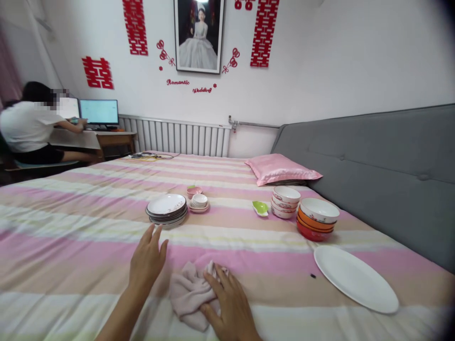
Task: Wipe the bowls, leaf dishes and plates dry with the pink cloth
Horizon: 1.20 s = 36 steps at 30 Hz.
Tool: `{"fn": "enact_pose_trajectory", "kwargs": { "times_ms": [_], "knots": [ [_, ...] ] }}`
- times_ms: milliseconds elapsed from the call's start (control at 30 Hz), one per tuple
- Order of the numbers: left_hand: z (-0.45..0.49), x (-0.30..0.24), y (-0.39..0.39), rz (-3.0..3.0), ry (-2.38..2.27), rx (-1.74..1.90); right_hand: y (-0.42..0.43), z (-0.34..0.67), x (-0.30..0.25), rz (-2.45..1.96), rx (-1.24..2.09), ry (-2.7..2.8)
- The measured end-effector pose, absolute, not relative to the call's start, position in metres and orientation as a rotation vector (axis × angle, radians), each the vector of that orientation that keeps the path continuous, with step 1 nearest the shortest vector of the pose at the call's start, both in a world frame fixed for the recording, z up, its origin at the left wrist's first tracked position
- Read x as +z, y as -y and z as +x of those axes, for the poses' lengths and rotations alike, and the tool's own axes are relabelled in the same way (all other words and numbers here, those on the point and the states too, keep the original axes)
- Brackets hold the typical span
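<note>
My left hand (147, 258) reaches forward with its fingers apart and nothing in them, just in front of a stack of plates (167, 206) whose top one is white with a dark rim and a floral print. A crumpled pale pink cloth (191, 290) lies on the bed below. On its right side, my right hand (229, 303) grips the cloth between thumb and fingers. Right of the plates are small white dishes (199, 201) on pinkish saucers, and a small pink bowl (194, 191) stands behind them.
A striped sheet covers the bed (88, 237). On the right are a green leaf-shaped dish (260, 208), stacked white bowls (285, 202), orange and red bowls (315, 225) under a white one, a white oval platter (355, 278) and a pink pillow (282, 168). A person (31, 123) sits at a desk.
</note>
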<state>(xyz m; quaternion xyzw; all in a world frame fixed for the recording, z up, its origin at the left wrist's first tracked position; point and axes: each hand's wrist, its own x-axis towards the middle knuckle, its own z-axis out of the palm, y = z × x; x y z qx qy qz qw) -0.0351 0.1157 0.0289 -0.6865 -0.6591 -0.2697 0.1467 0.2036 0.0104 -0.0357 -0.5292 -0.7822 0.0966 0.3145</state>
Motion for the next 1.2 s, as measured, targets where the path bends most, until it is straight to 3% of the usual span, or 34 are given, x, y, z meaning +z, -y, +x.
{"fn": "enact_pose_trajectory", "kwargs": {
  "times_ms": [233, 400, 1200],
  "knots": [
    [-0.042, 0.072, -0.205, -2.07, 1.741, -0.437, -0.02, 0.207, -0.05, -1.312, 0.172, 2.066],
    [-0.046, 0.073, -0.24, -2.226, 1.757, -0.246, -0.024, 0.21, -0.054, -1.301, 0.117, 2.056],
    [-0.063, 0.079, -0.218, -2.171, 1.878, -0.115, -0.025, 0.195, -0.056, -1.338, 0.223, 1.764]
  ]
}}
